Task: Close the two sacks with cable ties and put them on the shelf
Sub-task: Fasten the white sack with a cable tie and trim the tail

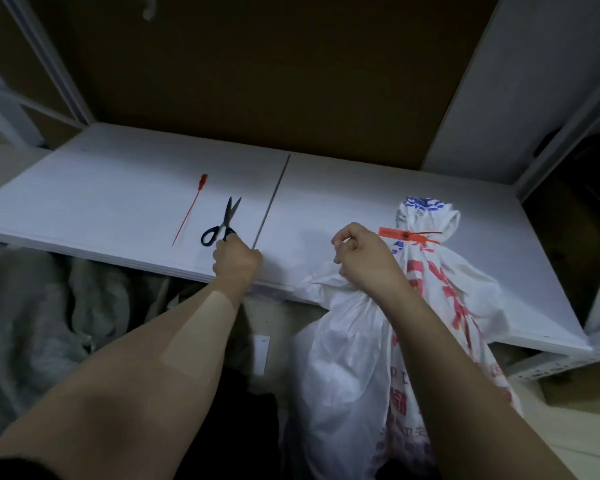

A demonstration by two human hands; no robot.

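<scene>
**Fingers curled shut on both sides**

Fingers of the left hand [237,263] are curled over the near handle loop of the black-handled steel scissors [222,221]. The blades lie flat and slightly parted on the flat white shelf board [118,188], tips pointing away from the person.

The right hand [362,263] grips the gathered neck of the near white plastic sack with red print [343,348], fingers bunched tight on the fabric. This sack stands in front of the board, its neck at the front edge, with no tie visible on it.

Just beyond the right hand, the far white sack with red and blue print [465,282] lies on the board. Its neck is cinched by an orange-red cable tie [409,236].

A loose thin red cable tie [190,213] lies flat just left of the scissors, not touching them. Crumpled grey sacking [32,306] sits below the board on the left.
</scene>
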